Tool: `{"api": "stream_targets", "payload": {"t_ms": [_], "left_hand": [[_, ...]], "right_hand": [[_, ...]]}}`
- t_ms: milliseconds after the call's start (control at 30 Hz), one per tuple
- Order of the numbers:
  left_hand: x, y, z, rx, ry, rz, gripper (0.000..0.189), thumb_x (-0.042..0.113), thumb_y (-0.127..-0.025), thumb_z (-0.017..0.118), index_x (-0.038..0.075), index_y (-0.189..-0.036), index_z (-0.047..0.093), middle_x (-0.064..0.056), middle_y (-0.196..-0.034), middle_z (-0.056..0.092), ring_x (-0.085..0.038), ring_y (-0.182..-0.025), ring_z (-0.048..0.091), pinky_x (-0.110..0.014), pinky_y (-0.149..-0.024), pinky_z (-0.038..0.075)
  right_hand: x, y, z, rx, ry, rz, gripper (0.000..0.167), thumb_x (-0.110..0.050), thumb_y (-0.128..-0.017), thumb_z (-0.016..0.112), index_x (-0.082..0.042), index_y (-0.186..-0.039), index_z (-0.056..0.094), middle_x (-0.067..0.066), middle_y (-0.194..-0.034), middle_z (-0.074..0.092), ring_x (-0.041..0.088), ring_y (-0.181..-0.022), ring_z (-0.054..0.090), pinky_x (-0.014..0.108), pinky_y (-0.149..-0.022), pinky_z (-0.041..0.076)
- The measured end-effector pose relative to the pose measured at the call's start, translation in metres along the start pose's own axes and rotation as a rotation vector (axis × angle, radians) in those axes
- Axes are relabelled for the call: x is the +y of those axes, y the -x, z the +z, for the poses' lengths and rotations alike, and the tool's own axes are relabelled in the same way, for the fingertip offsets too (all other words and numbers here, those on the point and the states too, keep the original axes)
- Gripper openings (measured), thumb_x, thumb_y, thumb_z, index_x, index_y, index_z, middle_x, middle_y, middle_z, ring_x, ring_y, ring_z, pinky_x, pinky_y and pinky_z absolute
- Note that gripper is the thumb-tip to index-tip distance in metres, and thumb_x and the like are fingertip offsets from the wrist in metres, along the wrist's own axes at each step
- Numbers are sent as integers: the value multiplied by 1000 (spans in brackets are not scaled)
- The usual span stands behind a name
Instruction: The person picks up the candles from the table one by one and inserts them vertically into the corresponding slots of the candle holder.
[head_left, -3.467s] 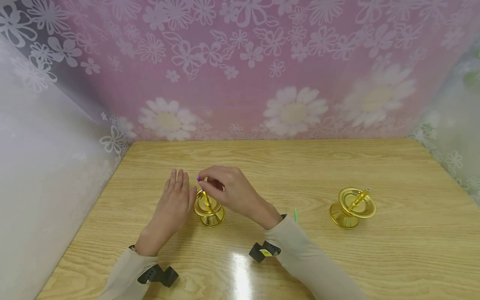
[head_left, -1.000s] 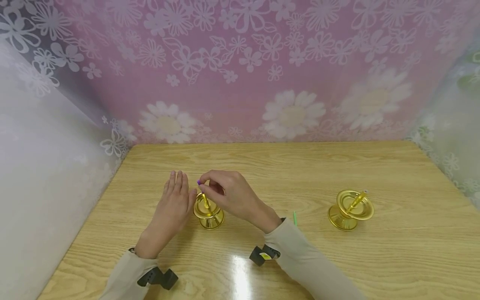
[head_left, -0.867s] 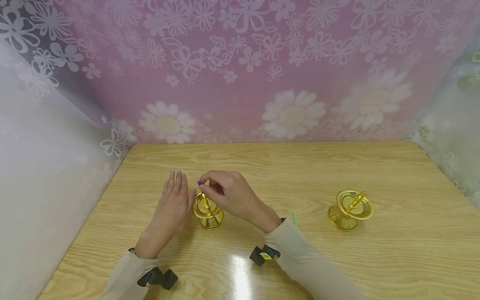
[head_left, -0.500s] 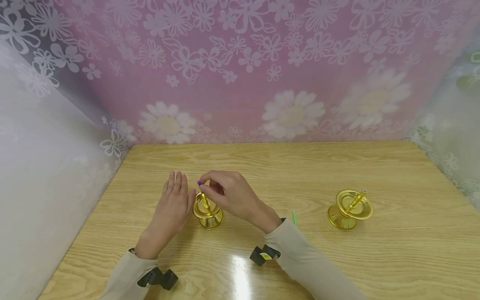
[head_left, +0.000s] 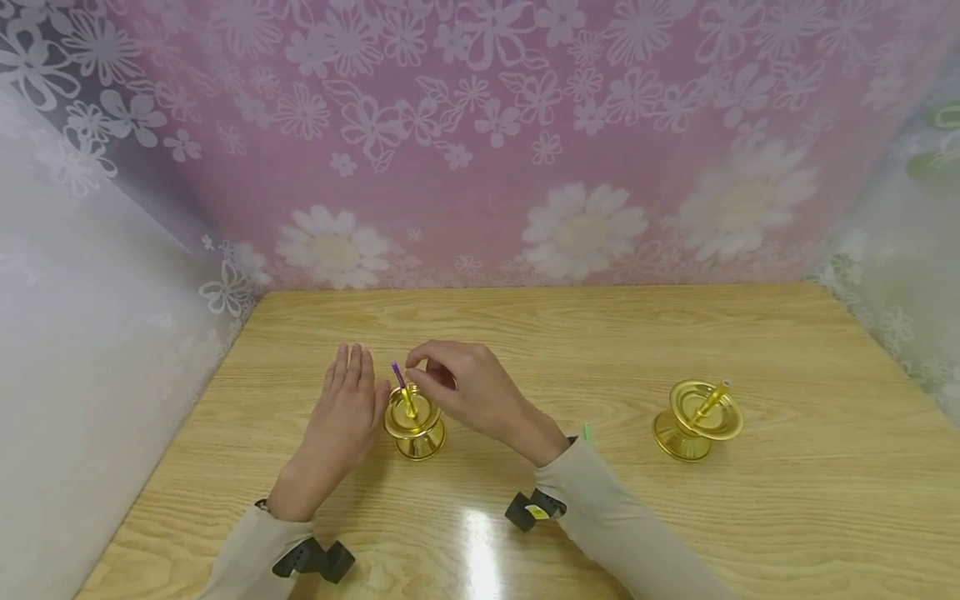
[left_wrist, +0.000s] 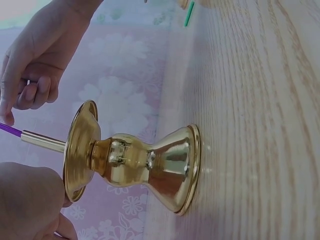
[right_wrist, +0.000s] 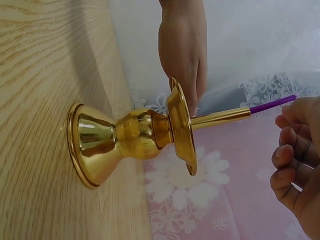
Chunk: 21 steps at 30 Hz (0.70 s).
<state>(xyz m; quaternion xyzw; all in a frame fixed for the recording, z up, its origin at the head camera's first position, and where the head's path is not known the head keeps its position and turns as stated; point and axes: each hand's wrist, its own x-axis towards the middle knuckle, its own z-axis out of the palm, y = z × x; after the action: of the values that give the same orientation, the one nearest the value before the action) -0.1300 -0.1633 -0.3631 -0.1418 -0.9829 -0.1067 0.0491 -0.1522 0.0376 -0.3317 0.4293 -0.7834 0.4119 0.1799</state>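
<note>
A gold candlestick (head_left: 420, 433) stands upright on the table, left of the middle. A thin purple stick (head_left: 397, 374) rises from its narrow tube, leaning a little; the right wrist view shows the purple stick (right_wrist: 272, 103) lengthwise. My left hand (head_left: 347, 408) is held with straight fingers close along the candlestick's left side, thumb near the dish rim. On the other side, my right hand (head_left: 472, 389) has thumb and forefinger bent just right of the stick, with a small gap to it in the head view and nothing between them.
A second gold candlestick (head_left: 693, 421) stands further right, a tube rising from its dish. A short green stick (head_left: 587, 432) lies on the wooden table (head_left: 525, 325), partly hidden by the right sleeve. Floral cloth (head_left: 465, 217) backs the table.
The right hand held the purple stick's top in the earlier frames; now it has let go and shifted slightly right, leaving more of the stick in sight. The left hand stays nearly still.
</note>
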Motion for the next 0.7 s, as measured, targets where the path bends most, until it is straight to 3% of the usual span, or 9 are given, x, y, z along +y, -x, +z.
{"api": "stream_targets", "payload": {"t_ms": [467, 700], "left_hand": [[1, 2, -6, -13, 23, 6, 59, 26, -107, 31, -19, -143, 21, -37, -150, 17, -47, -143, 6, -57, -114, 12], [4, 0, -17, 44, 62, 26, 57, 25, -107, 28, -18, -144, 22, -36, -151, 19, -46, -143, 7, -57, -114, 13]], "right_hand": [[8, 8, -15, 6, 55, 41, 6, -8, -92, 65, -7, -96, 69, -8, -64, 49, 2, -55, 39, 18, -49, 37], [12, 13, -29, 12, 82, 71, 6, -10, -93, 65, -8, -98, 68, -8, -63, 47, 4, -54, 38, 20, -49, 35]]}}
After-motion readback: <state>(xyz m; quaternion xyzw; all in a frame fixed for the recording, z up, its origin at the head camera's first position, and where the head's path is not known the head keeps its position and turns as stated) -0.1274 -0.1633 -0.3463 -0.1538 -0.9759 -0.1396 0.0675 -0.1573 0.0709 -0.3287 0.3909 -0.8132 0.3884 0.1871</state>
